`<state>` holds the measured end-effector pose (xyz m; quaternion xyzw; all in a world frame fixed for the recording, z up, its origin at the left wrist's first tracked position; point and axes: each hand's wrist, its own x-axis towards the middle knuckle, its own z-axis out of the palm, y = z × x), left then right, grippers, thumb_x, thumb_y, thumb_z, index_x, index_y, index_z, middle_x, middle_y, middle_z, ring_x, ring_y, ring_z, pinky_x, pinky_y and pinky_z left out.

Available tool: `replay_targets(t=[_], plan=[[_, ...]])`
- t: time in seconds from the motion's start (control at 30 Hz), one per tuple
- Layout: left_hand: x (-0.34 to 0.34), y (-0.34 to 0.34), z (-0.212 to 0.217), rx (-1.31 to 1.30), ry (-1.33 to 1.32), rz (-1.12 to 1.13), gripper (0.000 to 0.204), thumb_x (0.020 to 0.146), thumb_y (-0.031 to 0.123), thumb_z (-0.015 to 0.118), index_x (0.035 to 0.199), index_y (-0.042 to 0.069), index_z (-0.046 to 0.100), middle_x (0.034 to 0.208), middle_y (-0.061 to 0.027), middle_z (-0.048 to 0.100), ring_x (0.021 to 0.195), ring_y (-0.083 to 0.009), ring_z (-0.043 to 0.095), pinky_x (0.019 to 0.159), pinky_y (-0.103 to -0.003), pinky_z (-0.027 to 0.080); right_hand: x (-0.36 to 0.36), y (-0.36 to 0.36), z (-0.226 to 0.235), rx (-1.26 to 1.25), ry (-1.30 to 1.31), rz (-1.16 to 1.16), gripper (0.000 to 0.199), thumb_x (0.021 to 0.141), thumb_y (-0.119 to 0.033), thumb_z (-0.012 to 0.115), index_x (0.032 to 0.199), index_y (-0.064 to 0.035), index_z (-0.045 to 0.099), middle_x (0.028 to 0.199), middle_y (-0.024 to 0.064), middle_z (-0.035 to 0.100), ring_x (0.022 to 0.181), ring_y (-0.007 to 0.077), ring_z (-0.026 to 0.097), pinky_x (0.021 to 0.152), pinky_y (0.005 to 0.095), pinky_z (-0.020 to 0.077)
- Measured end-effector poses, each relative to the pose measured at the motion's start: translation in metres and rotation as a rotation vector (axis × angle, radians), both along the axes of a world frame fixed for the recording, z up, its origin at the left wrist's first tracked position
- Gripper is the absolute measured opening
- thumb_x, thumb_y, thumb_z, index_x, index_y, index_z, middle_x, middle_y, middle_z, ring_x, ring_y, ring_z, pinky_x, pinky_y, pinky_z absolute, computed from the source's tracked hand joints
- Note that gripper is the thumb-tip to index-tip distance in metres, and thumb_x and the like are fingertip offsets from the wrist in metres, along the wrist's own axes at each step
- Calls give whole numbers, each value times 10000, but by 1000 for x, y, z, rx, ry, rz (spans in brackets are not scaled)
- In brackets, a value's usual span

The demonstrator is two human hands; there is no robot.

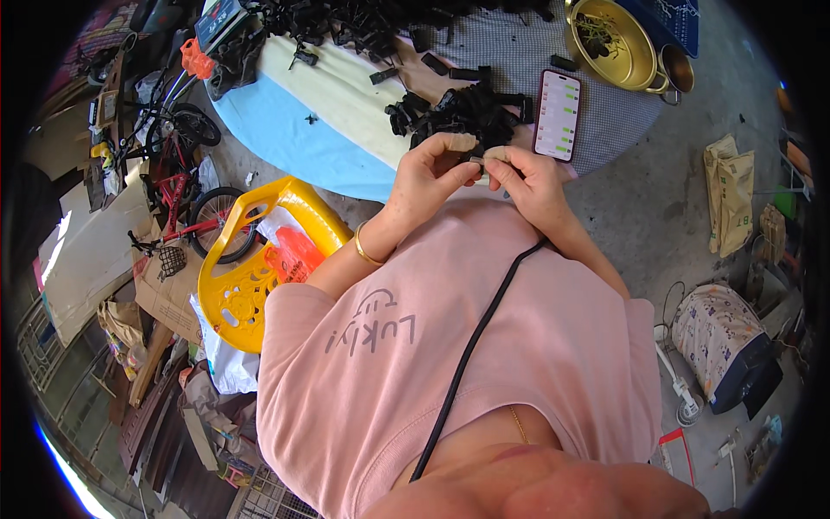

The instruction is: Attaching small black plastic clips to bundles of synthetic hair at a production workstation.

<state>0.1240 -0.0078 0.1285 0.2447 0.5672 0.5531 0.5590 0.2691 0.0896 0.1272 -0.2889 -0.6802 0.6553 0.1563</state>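
Low table (346, 104) at twelve o'clock holds black clips (462, 112); left hand (428, 177) and right hand (527, 177) pinch one small tan piece (494, 156), likely light and stiff, by its ends.

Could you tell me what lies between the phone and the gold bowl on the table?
In the head view, one small black part lies on the checked cloth between the phone and the gold bowl.

- Plastic parts (462, 112): black, heaped.
- Cloth (519, 52) on the surface: fine grey check.
- Sheet (285, 130): light blue beside cream.
- Basin (609, 43): gold.
- Chair (251, 277): yellow.
- Shirt (484, 346): pink, grey lettering.
- Bicycle (186, 203): red frame, black tyres.
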Motion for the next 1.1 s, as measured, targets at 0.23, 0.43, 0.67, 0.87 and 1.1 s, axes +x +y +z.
replay_targets(t=[0.23, 0.43, 0.67, 0.87, 1.1], plan=[[4, -2, -8, 73, 152, 76, 213, 762, -3, 639, 950, -48, 549, 851, -53, 598, 782, -101, 582, 691, -214, 491, -2, 0, 1, 0, -60, 29, 143, 861, -115, 523, 851, 6, 599, 612, 5, 550, 566, 56, 485, 512, 192, 384], [5, 0, -13, 121, 507, 77, 165, 728, -17, 649, 880, -24, 585, 845, -89, 614, 730, -134, 601, 628, -236, 487, -7, 3, -18, -103, -92, 31, 175, 840, -161, 555, 827, -1, 625, 581, 34, 576, 513, 70, 495, 475, 223, 388], [-14, 11, -36, 141, 770, -99, 237, 704, 57, 681, 915, 8, 585, 849, -136, 618, 693, -250, 613, 602, -273, 490, -10, 3, -40, 4, -227, 0, 203, 838, -199, 552, 844, -8, 620, 582, 63, 576, 504, 117, 524, 488, 257, 406], [-67, 26, -90, 113, 1177, 0, 359, 696, 102, 659, 1025, 28, 535, 906, -156, 577, 864, -349, 504, 782, -395, 393, 1, 3, -41, 42, -236, -30, 192, 854, -159, 538, 937, 5, 594, 624, 21, 559, 550, 76, 498, 503, 215, 388], [-142, 36, -145, -127, 1509, 143, 318, 693, 34, 584, 1008, 61, 554, 966, -142, 557, 872, -334, 502, 789, -388, 410, -1, -3, -20, 107, -199, 85, 182, 798, -165, 603, 879, -2, 600, 664, 95, 606, 567, 146, 562, 530, 264, 435]])
